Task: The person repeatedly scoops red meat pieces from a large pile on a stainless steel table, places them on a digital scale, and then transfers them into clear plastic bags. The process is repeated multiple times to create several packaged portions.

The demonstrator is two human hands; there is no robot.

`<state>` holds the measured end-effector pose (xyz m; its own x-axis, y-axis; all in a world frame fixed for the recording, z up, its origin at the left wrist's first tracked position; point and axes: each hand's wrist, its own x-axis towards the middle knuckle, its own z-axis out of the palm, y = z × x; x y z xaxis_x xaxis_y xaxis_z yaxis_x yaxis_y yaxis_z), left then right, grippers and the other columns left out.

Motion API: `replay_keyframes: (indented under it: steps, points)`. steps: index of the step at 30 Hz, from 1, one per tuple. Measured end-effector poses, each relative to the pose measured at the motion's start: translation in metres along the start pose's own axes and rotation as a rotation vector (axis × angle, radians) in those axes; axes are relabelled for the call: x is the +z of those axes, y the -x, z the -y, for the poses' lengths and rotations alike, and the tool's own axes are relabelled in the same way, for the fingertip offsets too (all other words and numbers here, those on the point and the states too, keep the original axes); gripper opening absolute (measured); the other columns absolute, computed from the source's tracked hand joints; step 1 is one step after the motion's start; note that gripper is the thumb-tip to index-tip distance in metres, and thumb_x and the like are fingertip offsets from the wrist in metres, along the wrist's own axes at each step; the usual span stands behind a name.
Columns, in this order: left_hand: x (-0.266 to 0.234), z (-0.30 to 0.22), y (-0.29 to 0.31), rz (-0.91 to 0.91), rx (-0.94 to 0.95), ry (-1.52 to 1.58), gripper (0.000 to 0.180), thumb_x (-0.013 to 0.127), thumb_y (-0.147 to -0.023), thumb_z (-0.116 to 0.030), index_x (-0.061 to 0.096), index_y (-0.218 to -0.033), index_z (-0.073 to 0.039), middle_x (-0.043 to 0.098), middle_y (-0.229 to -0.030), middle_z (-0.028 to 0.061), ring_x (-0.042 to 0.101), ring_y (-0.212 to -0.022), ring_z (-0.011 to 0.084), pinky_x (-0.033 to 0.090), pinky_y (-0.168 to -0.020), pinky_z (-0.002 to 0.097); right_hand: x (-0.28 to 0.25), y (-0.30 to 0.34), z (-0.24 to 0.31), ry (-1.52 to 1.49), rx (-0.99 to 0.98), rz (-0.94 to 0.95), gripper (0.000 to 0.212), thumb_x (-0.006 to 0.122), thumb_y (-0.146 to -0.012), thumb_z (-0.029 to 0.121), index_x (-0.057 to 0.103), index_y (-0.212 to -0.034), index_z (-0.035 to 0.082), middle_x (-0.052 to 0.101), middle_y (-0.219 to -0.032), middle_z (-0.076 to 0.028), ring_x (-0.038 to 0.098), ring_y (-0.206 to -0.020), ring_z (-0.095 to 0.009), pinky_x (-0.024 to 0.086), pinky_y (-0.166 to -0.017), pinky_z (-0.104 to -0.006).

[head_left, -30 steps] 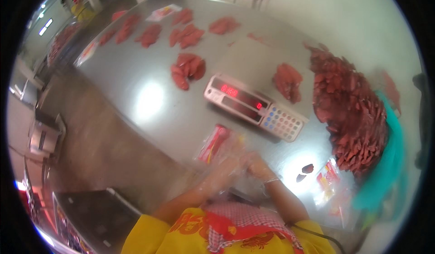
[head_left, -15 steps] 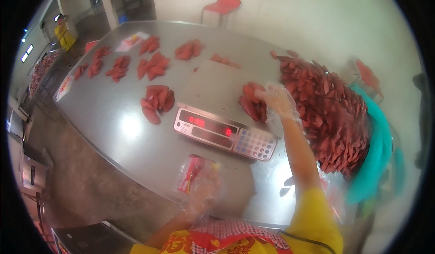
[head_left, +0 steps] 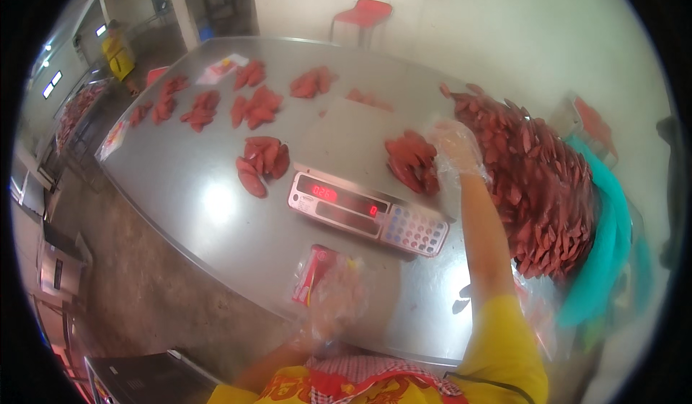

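My right hand (head_left: 458,148), in a clear plastic glove, hovers between a small pile of short red sausages (head_left: 412,160) on the scale plate and the big sausage heap (head_left: 530,180). Its fingers look extended and nothing shows in them, though the glove blurs them. The digital scale (head_left: 369,214) has lit red digits and a keypad at its front. Nearer to me, my gloved left hand (head_left: 335,292) is closed on a flat red-and-white plastic packet (head_left: 314,268), part of which the hand hides.
Several sausage portions (head_left: 263,160) lie across the steel table (head_left: 166,188) to the left and back. Printed packets (head_left: 220,69) rest near the far edge. Teal cloth (head_left: 598,238) borders the heap. A red stool (head_left: 364,13) stands behind, and a person in yellow (head_left: 117,54) is far left.
My right hand has left the sausages on the scale and moved slightly right toward the heap. The scale's display has changed. My left hand still holds the packet.
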<state>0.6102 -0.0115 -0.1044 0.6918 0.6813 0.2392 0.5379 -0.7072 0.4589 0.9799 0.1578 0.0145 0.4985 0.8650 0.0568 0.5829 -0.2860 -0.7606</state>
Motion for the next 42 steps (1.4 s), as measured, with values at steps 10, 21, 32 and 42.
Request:
replay_keyframes:
  steps: [10,21,32,42]
  points:
    - [0.014,0.012,0.002,0.058,-0.049,0.017,0.058,0.045,-0.103,-0.036,0.049,-0.147,0.002,0.050,-0.151,0.0221,0.041,-0.145,0.0417,0.032,-0.119,0.0484,0.026,-0.088,-0.059,0.680,-0.419,0.392,0.026,0.059,-0.092,0.025,0.076,-0.100,0.006,0.074,-0.102,-0.018,0.071,-0.093,-0.038,0.056,-0.080,-0.0473]
    - [0.004,-0.009,0.012,0.212,-0.077,-0.279,0.062,0.048,-0.102,-0.034,0.043,-0.152,0.003,0.042,-0.158,0.0251,0.035,-0.150,0.0392,0.022,-0.124,0.0504,-0.009,0.149,-0.033,-0.645,-0.036,0.351,0.028,0.072,-0.094,0.031,0.068,-0.106,0.007,0.068,-0.082,-0.002,0.048,-0.054,-0.001,0.034,-0.045,-0.0192]
    - [0.004,-0.004,0.008,0.073,-0.175,0.130,0.060,0.043,-0.105,-0.039,0.046,-0.151,0.001,0.043,-0.157,0.0233,0.037,-0.148,0.0410,0.022,-0.123,0.0517,0.089,0.333,-0.052,-1.151,0.572,0.427,0.050,0.071,-0.087,-0.003,0.061,-0.136,-0.007,0.070,-0.104,-0.005,0.060,-0.075,-0.007,0.050,-0.070,-0.0197]
    - [-0.002,-0.002,0.006,0.042,-0.057,0.074,0.054,0.044,-0.106,-0.035,0.049,-0.144,0.003,0.041,-0.155,0.0279,0.030,-0.150,0.0417,0.028,-0.118,0.0552,0.147,0.304,-0.061,-0.527,0.118,0.643,0.031,0.064,-0.094,0.010,0.067,-0.124,0.000,0.071,-0.115,-0.011,0.067,-0.102,-0.018,0.054,-0.088,-0.0325]
